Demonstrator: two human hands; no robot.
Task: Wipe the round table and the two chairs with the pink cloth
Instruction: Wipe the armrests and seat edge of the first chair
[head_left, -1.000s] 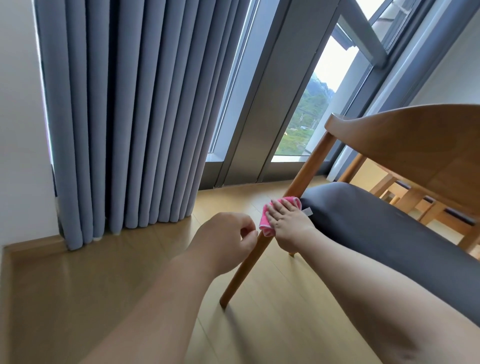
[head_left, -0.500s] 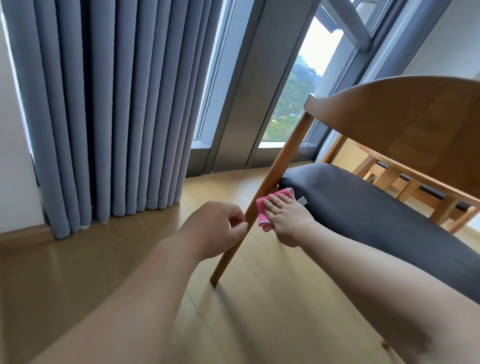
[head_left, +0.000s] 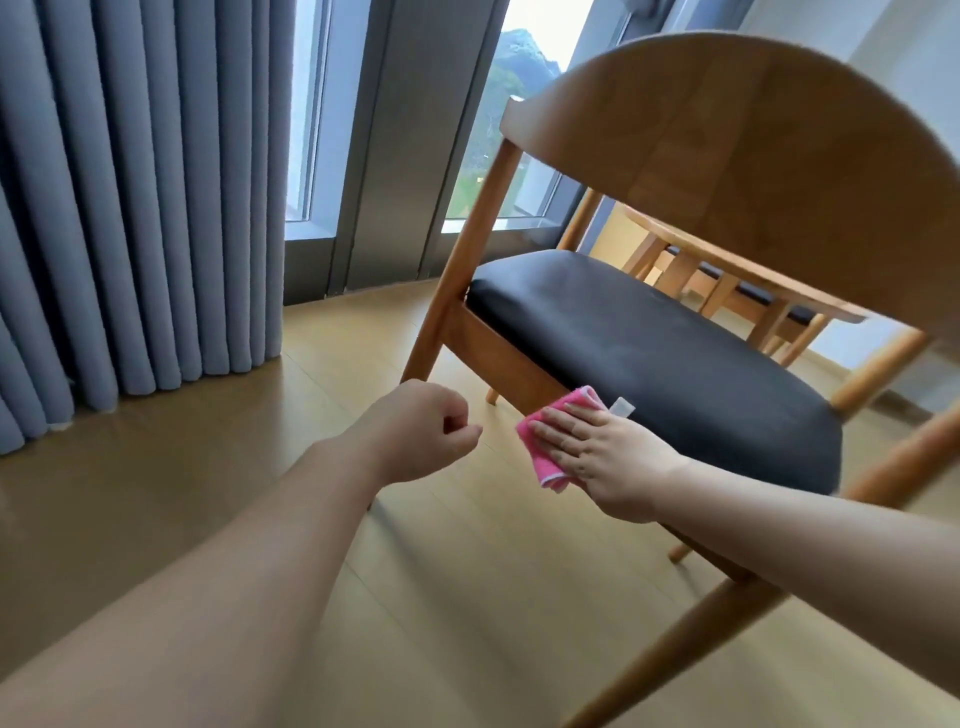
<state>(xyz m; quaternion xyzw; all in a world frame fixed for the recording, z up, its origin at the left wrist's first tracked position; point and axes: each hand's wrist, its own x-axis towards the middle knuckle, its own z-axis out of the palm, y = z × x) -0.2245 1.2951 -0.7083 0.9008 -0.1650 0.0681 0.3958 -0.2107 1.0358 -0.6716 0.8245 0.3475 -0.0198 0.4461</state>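
Note:
A wooden chair (head_left: 753, 156) with a curved backrest and a dark padded seat (head_left: 649, 353) fills the right side. My right hand (head_left: 608, 457) presses the folded pink cloth (head_left: 545, 441) flat against the wooden side rail under the seat's near edge. A white tag pokes out beside the fingers. My left hand (head_left: 421, 431) hovers to the left of the cloth, curled into a loose fist with nothing in it. Behind the backrest I see part of the round wooden table (head_left: 737, 270) and a second chair's dark seat (head_left: 753, 293) beyond it.
Grey curtains (head_left: 130, 208) hang to the floor at the left. A tall window with a grey frame (head_left: 400, 156) stands behind the chair. Wood flooring (head_left: 208, 441) spreads across the foreground. The chair's legs slant outward near my right arm.
My right hand has slid the cloth off the chair's back leg and along the side rail under the seat. The view has swung toward the chair. My left fist stays near.

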